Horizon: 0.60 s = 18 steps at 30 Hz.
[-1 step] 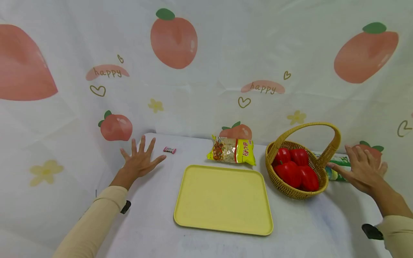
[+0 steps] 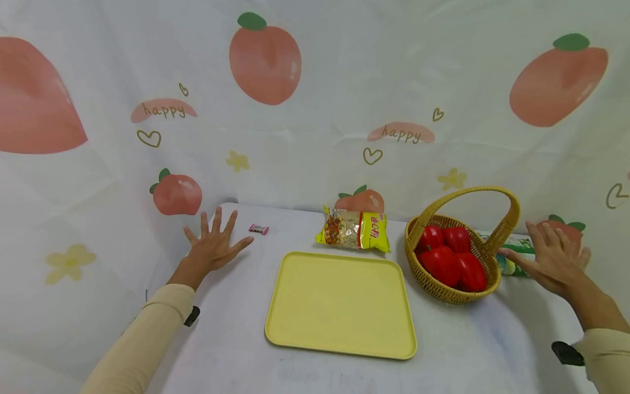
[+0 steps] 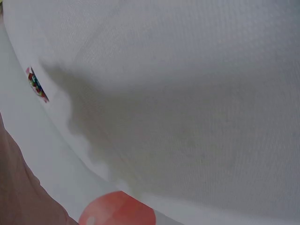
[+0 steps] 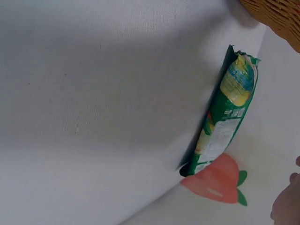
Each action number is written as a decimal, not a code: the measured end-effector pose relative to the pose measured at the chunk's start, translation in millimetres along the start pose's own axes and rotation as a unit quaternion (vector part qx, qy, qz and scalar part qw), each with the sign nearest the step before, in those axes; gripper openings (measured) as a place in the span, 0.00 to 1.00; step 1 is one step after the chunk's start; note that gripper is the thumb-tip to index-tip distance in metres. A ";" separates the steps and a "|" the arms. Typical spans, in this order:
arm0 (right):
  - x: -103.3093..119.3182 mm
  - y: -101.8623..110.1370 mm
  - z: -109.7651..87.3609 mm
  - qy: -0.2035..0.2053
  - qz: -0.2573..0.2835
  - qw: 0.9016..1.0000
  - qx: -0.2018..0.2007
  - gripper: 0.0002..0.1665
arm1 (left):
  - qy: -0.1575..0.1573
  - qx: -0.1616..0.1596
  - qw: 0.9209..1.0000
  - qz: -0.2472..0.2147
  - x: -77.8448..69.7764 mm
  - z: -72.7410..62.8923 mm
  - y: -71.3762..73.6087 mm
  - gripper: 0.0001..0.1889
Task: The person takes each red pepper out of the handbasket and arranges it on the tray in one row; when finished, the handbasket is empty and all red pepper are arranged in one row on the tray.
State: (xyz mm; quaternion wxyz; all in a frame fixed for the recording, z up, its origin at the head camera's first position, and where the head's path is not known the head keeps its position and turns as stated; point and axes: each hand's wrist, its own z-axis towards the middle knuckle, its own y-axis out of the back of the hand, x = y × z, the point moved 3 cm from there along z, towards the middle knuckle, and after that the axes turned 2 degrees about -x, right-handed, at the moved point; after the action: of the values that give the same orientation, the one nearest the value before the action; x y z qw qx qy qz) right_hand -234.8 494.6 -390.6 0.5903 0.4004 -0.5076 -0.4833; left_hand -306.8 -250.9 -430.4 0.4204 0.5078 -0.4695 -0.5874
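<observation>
My left hand (image 2: 211,246) hovers over the table's left side, fingers spread and holding nothing. Just right of its fingertips lies a small pink candy (image 2: 258,229), also seen in the left wrist view as a small wrapped candy (image 3: 36,85). On the far right my right hand (image 2: 558,260) is held with straight, spread fingers and nothing in it. Behind it, partly covered in the head view, lies a long green snack packet (image 4: 222,115). Its thumb overlaps the packet there, near a wicker basket (image 2: 445,295) with a tall handle that carries several red bell peppers (image 2: 439,266).
A pale yellow rectangular tray (image 2: 339,306) lies flat at the middle of the white table (image 2: 221,350). Behind it rests a yellow and clear food bag (image 2: 351,230). A white curtain (image 2: 315,148) printed with peaches hangs along the back and left side.
</observation>
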 end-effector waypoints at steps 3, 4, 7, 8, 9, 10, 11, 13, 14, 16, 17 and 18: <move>-0.9 -0.3 0.0 0.003 0.004 1.000 0.004 0.62 | 0.000 0.002 1.000 0.002 -0.7 0.4 -0.5 0.55; -1.1 0.1 0.6 0.005 0.005 1.000 0.004 0.62 | -0.001 0.002 1.000 0.003 -0.9 0.5 -0.4 0.55; -1.3 1.6 1.4 0.008 0.008 1.000 0.006 0.61 | 0.000 0.001 1.000 0.005 -0.9 1.1 -0.5 0.55; -1.1 2.0 1.5 0.008 0.009 1.000 0.005 0.61 | 0.001 0.001 1.000 0.007 -0.7 1.3 -0.8 0.55; -0.9 2.2 1.3 0.005 0.007 1.000 0.003 0.61 | 0.002 0.000 1.000 0.006 -0.3 1.6 -1.1 0.55; -0.6 2.1 1.0 0.004 0.007 1.000 0.002 0.62 | 0.002 0.000 1.000 0.006 0.0 1.8 -1.4 0.54; -0.3 1.9 0.6 0.002 0.008 1.000 0.002 0.62 | 0.002 0.000 1.000 0.005 0.4 1.8 -2.0 0.54; 0.2 1.1 -0.6 -0.003 0.008 1.000 0.002 0.62 | 0.002 0.002 1.000 0.005 1.2 2.2 -3.5 0.55; 0.3 0.6 -1.3 -0.005 0.007 1.000 0.002 0.62 | 0.002 0.004 1.000 0.006 1.5 2.2 -4.1 0.55; 0.4 -0.1 -2.4 -0.008 0.009 1.000 0.002 0.62 | 0.000 0.006 1.000 0.005 2.2 2.3 -5.3 0.55; 0.4 -0.3 -2.9 -0.010 0.009 1.000 0.002 0.61 | -0.001 0.007 1.000 0.005 2.5 2.4 -6.0 0.55; 0.4 -0.4 -3.3 -0.011 0.010 1.000 0.000 0.61 | -0.001 0.007 1.000 0.007 2.7 2.6 -6.3 0.55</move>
State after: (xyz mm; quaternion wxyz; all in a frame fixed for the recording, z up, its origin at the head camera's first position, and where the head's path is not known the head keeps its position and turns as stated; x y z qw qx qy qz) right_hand -231.7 494.0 -391.4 0.5894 0.3902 -0.5180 -0.4817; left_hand -309.9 -252.0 -437.0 0.4201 0.5068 -0.4780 -0.5815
